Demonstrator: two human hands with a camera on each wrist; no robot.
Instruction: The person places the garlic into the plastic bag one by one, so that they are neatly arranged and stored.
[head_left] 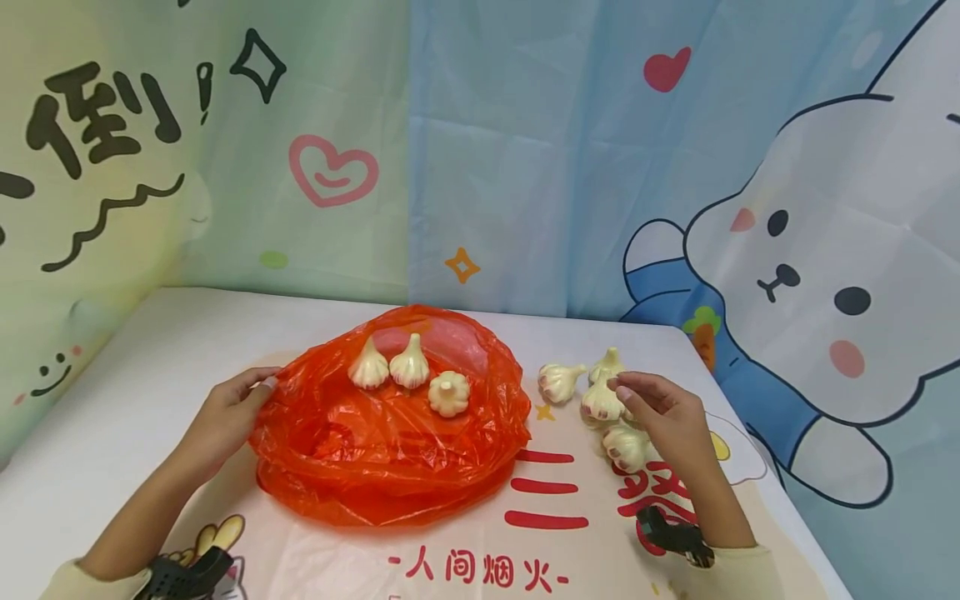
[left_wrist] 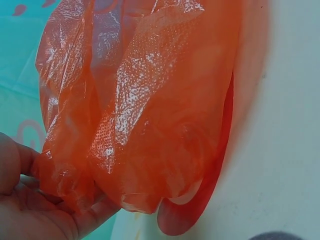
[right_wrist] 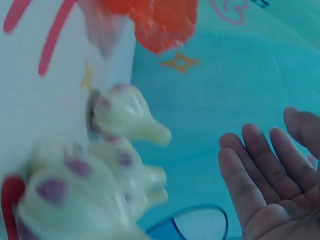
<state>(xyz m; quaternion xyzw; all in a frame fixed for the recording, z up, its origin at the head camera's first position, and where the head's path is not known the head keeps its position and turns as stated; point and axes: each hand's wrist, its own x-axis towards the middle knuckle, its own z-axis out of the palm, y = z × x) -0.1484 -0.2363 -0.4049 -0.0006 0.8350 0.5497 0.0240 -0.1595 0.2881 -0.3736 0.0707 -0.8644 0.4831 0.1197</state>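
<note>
A red plastic bag (head_left: pixel 390 467) lies spread wide on the table, with three garlic bulbs (head_left: pixel 409 362) in its mouth. My left hand (head_left: pixel 236 412) pinches the bag's left edge between thumb and fingers; in the left wrist view the thin film (left_wrist: pixel 145 125) bunches at the fingertips. Over a group of several garlic bulbs (head_left: pixel 602 402) to the right of the bag hovers my right hand (head_left: pixel 671 417). Its fingers are loosely bent with nothing between them, and the right wrist view shows the palm (right_wrist: pixel 280 200) bare beside the garlic bulbs (right_wrist: pixel 127 112).
The white table (head_left: pixel 202 333) carries a printed cover with red characters (head_left: pixel 546 521) near the front. Behind it hangs a cartoon backdrop cloth (head_left: pixel 487 167), close to the table's far and right edges.
</note>
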